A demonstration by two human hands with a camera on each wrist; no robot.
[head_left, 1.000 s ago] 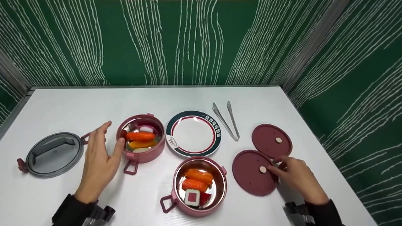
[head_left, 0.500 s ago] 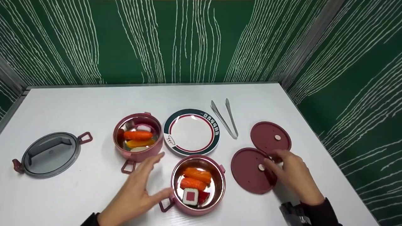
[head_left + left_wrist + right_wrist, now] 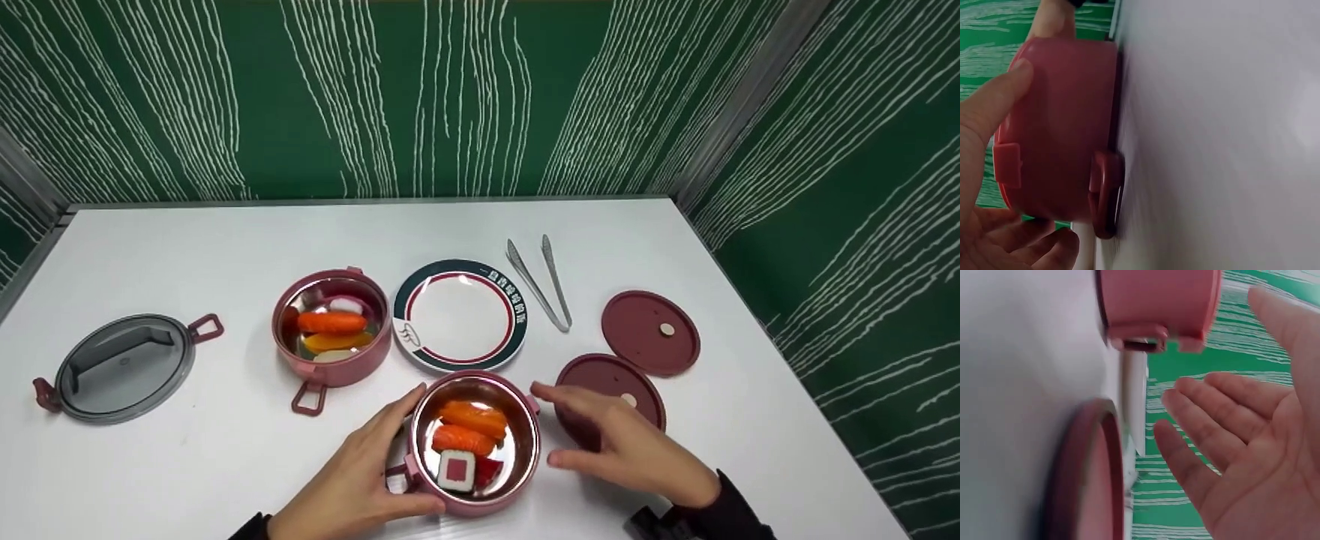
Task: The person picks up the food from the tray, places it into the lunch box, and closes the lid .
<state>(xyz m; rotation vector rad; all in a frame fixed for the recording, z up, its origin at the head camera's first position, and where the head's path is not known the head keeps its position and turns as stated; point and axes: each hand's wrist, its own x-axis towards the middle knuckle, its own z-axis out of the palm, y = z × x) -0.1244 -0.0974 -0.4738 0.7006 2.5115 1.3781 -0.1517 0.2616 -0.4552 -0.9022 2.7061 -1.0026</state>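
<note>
A pink pot (image 3: 517, 484) with a steel inside stands at the front middle of the table. In it lie two orange sushi pieces (image 3: 465, 440), a square sushi roll (image 3: 455, 470) and a red piece (image 3: 488, 472). My left hand (image 3: 352, 472) spreads along the pot's left side, around its handle. In the left wrist view the thumb rests on the pot's wall, while several fingertips stand apart from it. To the right of the pot, my right hand (image 3: 626, 442) is held with spread fingers, not touching it. It partly covers the nearer dark red lid (image 3: 592, 367).
Another dark red lid (image 3: 645, 322) lies behind the nearer one. A second pink pot (image 3: 360, 367) with toy food stands back left, beside a plate (image 3: 461, 319). Metal tongs (image 3: 559, 300) lie behind. A grey lid (image 3: 124, 367) with handles lies far left.
My left hand has moved right and forward, from beside the back pot to the side of the front pot. My right hand has left the lids and come left towards that pot.
</note>
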